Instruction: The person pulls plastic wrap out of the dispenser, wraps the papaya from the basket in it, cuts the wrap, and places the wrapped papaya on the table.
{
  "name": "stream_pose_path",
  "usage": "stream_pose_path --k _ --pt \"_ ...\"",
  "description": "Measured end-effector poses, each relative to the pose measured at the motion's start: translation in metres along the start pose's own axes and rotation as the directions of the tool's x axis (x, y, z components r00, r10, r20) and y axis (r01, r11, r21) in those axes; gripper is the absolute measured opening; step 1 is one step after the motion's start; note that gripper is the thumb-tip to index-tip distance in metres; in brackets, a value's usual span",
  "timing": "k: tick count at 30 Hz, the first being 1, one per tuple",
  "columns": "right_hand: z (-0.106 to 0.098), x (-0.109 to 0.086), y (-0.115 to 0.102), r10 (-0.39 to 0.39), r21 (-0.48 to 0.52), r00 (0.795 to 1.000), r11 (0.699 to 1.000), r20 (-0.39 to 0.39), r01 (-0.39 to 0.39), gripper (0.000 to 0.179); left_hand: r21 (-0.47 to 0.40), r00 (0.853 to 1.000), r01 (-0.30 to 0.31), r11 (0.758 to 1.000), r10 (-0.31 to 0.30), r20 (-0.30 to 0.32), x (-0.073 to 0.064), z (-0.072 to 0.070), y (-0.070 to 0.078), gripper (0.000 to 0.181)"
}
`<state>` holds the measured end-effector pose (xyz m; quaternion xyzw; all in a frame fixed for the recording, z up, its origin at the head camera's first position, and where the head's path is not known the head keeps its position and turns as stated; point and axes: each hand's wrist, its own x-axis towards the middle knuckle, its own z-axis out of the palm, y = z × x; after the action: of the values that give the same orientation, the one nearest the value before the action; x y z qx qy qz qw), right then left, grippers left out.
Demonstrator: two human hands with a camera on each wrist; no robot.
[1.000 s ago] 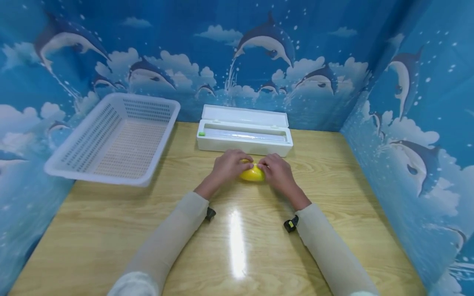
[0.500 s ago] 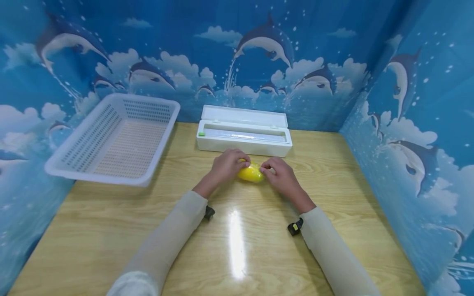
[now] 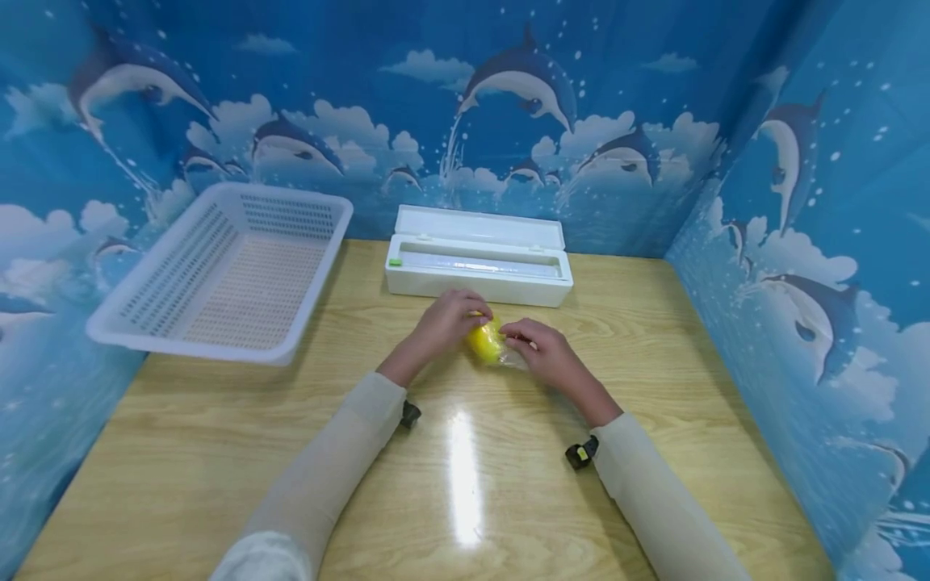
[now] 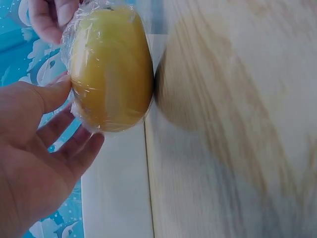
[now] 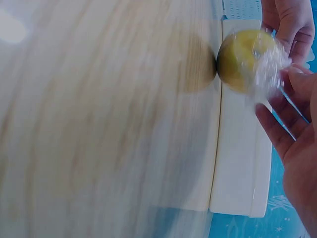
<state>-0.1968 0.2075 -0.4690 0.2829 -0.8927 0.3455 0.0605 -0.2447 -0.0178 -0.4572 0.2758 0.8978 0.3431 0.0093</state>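
Observation:
A yellow, mango-shaped fruit [image 3: 483,344] rests on the table in front of the white box, wrapped in clear cling film [image 5: 267,74]. My left hand [image 3: 445,319] holds it from its left end, with the thumb on top and the fingers along its far side. At the other end, my right hand [image 3: 545,347] pinches the loose, crumpled film between thumb and fingers. The film bunches up over that end in the right wrist view, while it lies smoother along the body [image 4: 111,69] in the left wrist view.
Behind the hands stands a long white cling film box [image 3: 475,288], lid up, with a roll [image 3: 479,265] inside and a green slider [image 3: 395,263] at its left. A white perforated basket [image 3: 189,349] sits at the back left. Dolphin-print curtains [image 3: 625,73] border the table.
The fruit has turned, its right end swinging toward me. My right hand has let the film up from the top and now pulls at loose film at the right end. The left hand stays nearly in place.

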Motion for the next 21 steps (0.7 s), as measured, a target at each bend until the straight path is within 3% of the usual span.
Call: stream_pose_path --k 3,9,14,21 --pt "-0.001 -0.002 0.003 -0.038 0.026 0.999 0.999 0.009 0.038 0.027 -0.044 1.0 0.002 0.999 -0.001 0.029 0.0 -0.003 -0.002 0.016" --pt "0.005 -0.003 0.008 -0.148 -0.014 0.988 0.989 0.051 0.149 0.038 -0.141 0.995 0.077 0.987 -0.068 0.071 0.0 -0.005 -0.008 0.018" --pt "0.011 -0.001 0.004 -0.257 -0.049 0.96 0.964 0.108 0.263 0.042 -0.201 0.995 0.082 0.976 -0.068 0.076 0.0 -0.003 -0.015 0.019" --pt "0.013 0.0 0.001 -0.379 -0.12 0.923 0.915 0.074 0.385 0.043 -0.287 0.995 0.082 0.954 -0.061 0.079 0.002 -0.003 -0.025 0.02"
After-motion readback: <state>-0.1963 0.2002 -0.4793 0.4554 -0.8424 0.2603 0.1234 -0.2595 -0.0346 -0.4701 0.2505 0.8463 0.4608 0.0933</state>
